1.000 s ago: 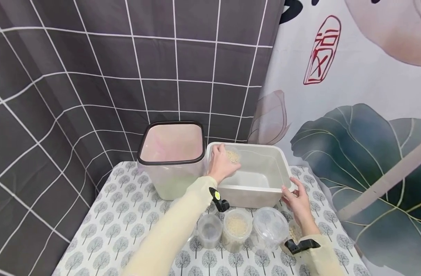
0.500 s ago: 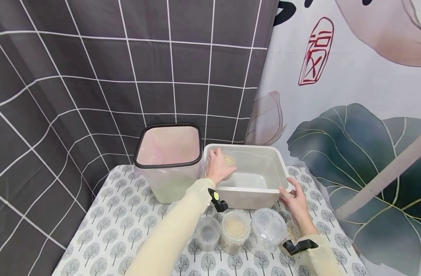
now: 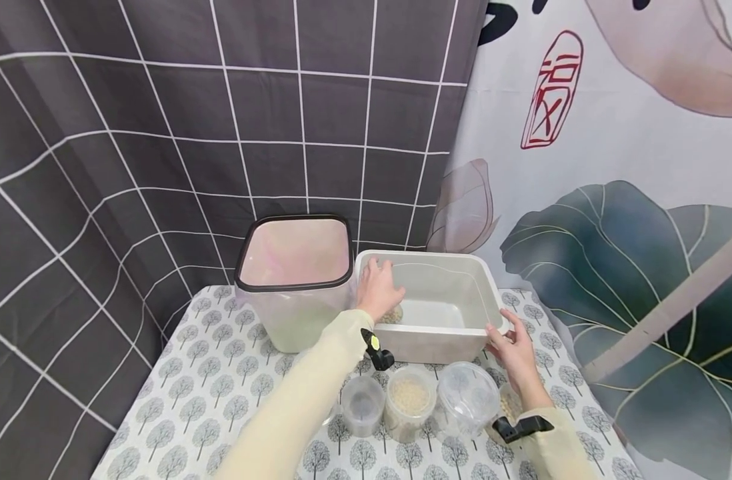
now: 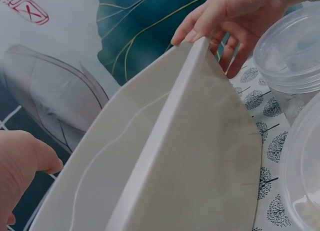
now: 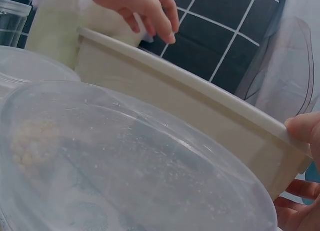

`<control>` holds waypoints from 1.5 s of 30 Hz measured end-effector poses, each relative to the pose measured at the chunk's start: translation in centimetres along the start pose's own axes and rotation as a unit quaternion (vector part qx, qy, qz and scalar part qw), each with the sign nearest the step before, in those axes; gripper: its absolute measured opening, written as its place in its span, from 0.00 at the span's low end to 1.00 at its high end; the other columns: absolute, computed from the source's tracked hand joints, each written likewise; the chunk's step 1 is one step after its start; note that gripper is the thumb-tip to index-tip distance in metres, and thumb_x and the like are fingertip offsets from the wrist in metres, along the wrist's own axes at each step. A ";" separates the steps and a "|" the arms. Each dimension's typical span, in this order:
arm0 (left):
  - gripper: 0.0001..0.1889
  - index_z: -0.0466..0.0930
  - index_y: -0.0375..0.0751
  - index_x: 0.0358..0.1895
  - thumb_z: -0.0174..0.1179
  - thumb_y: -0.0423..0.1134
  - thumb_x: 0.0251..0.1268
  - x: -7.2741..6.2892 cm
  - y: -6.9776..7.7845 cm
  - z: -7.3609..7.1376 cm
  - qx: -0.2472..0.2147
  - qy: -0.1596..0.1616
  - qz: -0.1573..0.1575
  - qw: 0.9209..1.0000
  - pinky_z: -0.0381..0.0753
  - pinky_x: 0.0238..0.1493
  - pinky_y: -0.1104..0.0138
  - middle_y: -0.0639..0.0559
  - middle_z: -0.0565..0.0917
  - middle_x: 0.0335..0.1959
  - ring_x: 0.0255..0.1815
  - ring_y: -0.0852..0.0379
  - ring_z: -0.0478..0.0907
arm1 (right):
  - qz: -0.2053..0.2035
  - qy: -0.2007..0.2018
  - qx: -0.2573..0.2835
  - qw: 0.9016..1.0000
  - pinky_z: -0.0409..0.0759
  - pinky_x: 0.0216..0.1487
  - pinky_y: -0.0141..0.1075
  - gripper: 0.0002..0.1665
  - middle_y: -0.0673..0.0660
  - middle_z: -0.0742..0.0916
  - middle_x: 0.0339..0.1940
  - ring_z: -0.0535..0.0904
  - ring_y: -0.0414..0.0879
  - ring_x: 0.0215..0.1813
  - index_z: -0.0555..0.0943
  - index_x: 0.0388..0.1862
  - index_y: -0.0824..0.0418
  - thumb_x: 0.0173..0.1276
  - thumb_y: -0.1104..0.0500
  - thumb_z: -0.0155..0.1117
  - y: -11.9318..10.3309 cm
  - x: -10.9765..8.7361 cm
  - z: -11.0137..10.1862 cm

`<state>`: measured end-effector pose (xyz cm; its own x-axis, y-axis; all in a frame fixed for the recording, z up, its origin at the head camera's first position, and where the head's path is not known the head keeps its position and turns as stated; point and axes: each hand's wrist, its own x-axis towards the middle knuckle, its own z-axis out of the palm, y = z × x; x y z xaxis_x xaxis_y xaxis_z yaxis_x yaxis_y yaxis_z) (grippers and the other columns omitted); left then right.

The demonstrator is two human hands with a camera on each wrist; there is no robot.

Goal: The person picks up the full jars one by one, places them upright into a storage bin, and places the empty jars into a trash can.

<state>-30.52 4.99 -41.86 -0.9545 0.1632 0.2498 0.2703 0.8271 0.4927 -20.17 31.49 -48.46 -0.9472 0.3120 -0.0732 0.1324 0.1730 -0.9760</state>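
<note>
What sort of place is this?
Probably an indoor makeshift tabletop setup, perhaps for recording: tree-print tablecloth, with a dark grid-patterned backdrop and a pale leaf-print backdrop behind it.

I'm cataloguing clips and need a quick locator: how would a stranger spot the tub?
On the tree-print tablecloth, find the tall bin with a black rim. Just to its right is the tub, its near right corner held by the right hand. Unlike the bin and round clear containers, it's oblong and white-rimmed.
</note>
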 end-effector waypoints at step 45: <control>0.34 0.63 0.39 0.65 0.58 0.55 0.59 -5.9 1.7 -2.7 -0.038 -0.009 0.052 0.998 0.78 0.42 0.54 0.43 0.65 0.61 0.59 0.47 0.67 | 0.003 -0.004 0.020 1.000 0.76 0.51 0.41 0.41 0.57 0.69 0.43 0.76 0.37 0.41 0.53 0.73 0.50 0.66 0.46 0.59 -0.2 -0.2 0.1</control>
<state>-24.07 3.97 -40.24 -0.9224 0.2563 0.2888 0.3767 0.7620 0.5267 -20.06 31.29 -48.26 -0.9486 0.3063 -0.0799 0.1260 0.1338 -0.9830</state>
